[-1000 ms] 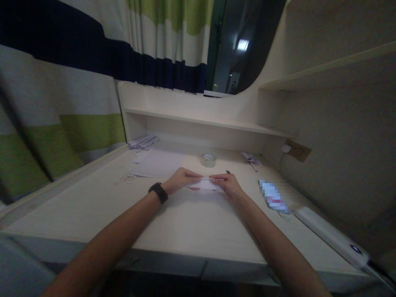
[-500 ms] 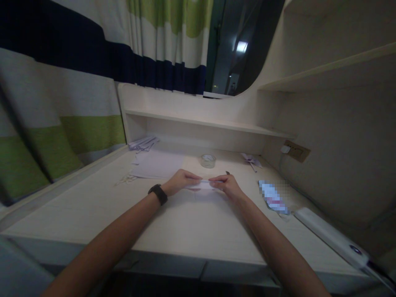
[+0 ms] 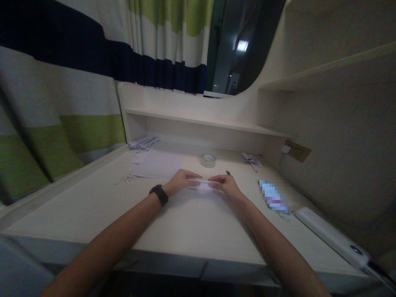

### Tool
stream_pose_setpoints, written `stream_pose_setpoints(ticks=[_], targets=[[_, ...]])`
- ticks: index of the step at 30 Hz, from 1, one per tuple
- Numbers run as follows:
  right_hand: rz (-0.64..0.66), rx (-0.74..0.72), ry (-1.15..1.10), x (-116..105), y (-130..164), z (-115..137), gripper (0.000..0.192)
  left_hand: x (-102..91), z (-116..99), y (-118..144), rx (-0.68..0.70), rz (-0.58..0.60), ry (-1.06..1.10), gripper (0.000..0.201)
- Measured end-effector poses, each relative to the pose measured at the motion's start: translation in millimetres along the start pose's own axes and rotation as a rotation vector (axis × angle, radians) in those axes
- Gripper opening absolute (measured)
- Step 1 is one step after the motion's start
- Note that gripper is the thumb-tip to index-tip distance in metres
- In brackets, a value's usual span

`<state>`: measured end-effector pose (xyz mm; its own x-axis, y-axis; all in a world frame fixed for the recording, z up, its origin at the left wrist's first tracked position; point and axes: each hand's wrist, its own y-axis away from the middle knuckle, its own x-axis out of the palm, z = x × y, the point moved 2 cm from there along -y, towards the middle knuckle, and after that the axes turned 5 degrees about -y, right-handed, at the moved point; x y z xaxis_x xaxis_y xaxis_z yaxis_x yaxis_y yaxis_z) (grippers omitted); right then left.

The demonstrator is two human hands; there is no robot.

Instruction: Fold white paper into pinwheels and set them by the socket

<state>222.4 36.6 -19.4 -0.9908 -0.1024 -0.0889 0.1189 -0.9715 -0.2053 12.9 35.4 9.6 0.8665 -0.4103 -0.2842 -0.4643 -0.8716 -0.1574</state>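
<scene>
While the left hand (image 3: 182, 180) and right hand (image 3: 229, 186) pinch a seemingly part-folded paper strip (image 3: 203, 184) before the tape roll (image 3: 208, 164), flat paper sheets (image 3: 157, 164) lie unworked left of that roll, a shaped paper piece (image 3: 252, 159) right.

A tape roll (image 3: 208, 161) lies on the desk (image 3: 198, 231) behind the held paper (image 3: 203, 186), right of the sheets (image 3: 159, 163).

Strip (image 3: 203, 185): looked like smooth paper, nearer than the tape.
Tape (image 3: 208, 163): was clear, glossy plastic.
Desk (image 3: 198, 231): looked like smooth wood.
Curtain (image 3: 170, 45): was matt cloth, beyond the tape.
</scene>
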Motion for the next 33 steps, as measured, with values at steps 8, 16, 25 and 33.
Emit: stream_pose_setpoints(ticks=[8, 16, 25, 33], targets=[[0.03, 0.078, -0.051, 3.0, 4.6, 10.8, 0.039, -4.1, 0.4, -1.2, 0.002, 0.113, -0.032, 0.035], [0.063, 0.086, -0.033, 0.4, 3.8, 11.3, 0.038, -3.4, 0.7, 1.5, -0.03, 0.122, -0.027, 0.034], [0.142, 0.129, -0.071, -1.3, 7.7, 17.3, 0.039, -4.6, -3.7, -0.5, 0.02, 0.121, -0.051, 0.034], [0.138, 0.132, -0.076, -5.5, 4.6, 13.6, 0.041, -3.5, -10.0, 1.5, 0.051, 0.13, -0.123, 0.037]])
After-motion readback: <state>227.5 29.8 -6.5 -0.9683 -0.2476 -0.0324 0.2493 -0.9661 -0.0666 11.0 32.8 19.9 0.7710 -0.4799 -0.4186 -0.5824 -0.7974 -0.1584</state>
